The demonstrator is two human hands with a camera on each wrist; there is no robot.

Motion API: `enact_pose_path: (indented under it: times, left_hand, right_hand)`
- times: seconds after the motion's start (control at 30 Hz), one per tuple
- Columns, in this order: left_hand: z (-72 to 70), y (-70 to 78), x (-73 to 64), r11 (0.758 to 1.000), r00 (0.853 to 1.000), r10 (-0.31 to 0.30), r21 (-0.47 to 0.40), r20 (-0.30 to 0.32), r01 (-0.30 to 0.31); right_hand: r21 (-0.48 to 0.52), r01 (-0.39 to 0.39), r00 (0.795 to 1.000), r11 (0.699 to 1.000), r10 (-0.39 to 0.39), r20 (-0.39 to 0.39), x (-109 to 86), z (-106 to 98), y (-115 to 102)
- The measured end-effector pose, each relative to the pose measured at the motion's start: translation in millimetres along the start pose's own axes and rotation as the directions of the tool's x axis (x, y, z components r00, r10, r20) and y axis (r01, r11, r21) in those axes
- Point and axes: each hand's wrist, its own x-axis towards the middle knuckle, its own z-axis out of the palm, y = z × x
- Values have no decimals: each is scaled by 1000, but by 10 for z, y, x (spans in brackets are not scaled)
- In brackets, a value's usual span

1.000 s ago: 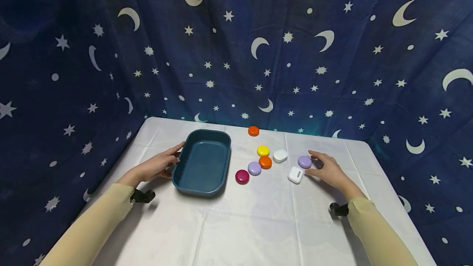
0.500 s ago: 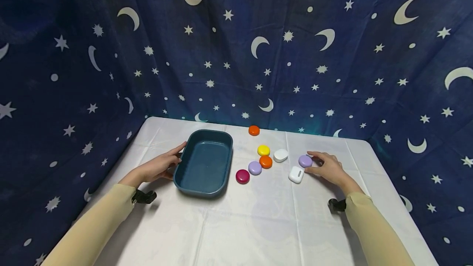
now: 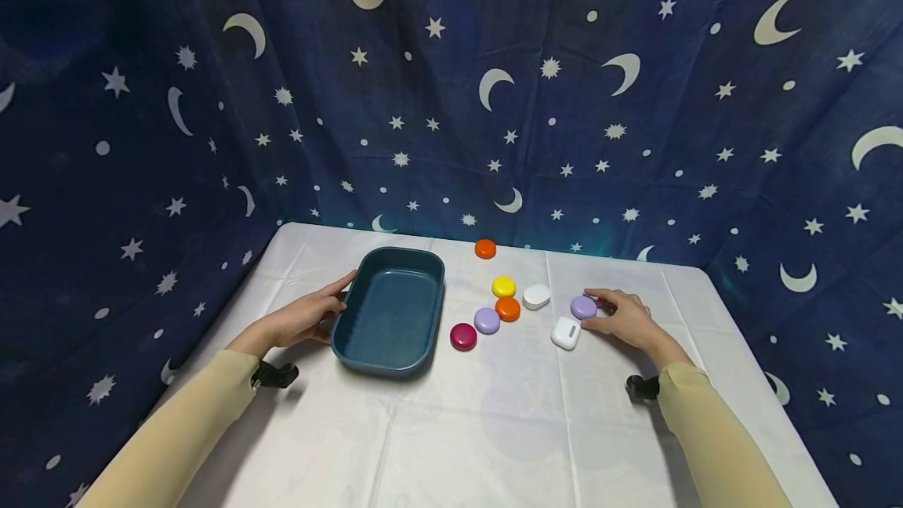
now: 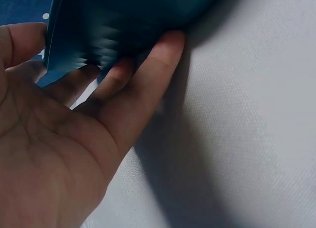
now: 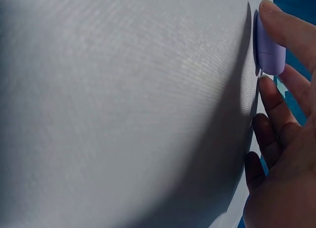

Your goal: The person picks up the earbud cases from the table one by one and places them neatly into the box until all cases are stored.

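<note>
A lilac round case (image 3: pixel 583 307) with a seam line around its side lies at the right of the group. My right hand (image 3: pixel 626 323) pinches it, thumb on the near edge and index finger on the far edge; the case (image 5: pixel 270 50) shows partly behind the thumb in the right wrist view. Next to the thumb lies a white rounded case (image 3: pixel 566 333) with a dark slot mark. At the left, my left hand (image 3: pixel 299 322) rests its fairly straight fingers against the outer side of a dark teal rectangular dish (image 3: pixel 386 367), which holds nothing.
Between dish and right hand lie a crimson case (image 3: pixel 463 337), another lilac case (image 3: pixel 487 321), an orange case (image 3: pixel 508 309), a yellow case (image 3: pixel 504 287) and a white oval case (image 3: pixel 536 296). A second orange case (image 3: pixel 485 248) sits near the table's back edge. A starry curtain (image 3: pixel 451 100) hangs behind.
The thumb and index finger of my right hand have drawn slightly closer around the lilac case. My left hand stays against the dish, and the other cases keep their places.
</note>
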Motion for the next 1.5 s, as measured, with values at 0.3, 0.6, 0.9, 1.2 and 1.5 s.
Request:
enact_pose_path:
  times: [0.3, 0.6, 0.9, 1.2, 1.5]
  left_hand:
    - [-12, -16, 7, 1000, 1000, -7, -28, 10, 8]
    - [-5, 2, -7, 999, 1000, 1, -36, 21, -1]
    - [-11, -8, -9, 999, 1000, 7, -31, 9, -7]
    - [4, -22, -17, 999, 1000, 12, -42, 0, -12]
    - [35, -8, -32, 999, 1000, 9, -39, -23, -10]
  right_hand:
    - [14, -1, 1000, 1000, 0, 13, 24, -5, 11]
    - [26, -7, 1000, 1000, 6, 15, 26, -2, -2]
    - [25, -1, 1000, 1000, 1, 3, 31, -2, 19]
    - [118, 38, 999, 992, -37, -15, -4, -107, -116]
    - [114, 163, 987, 980, -161, -30, 64, -186, -710]
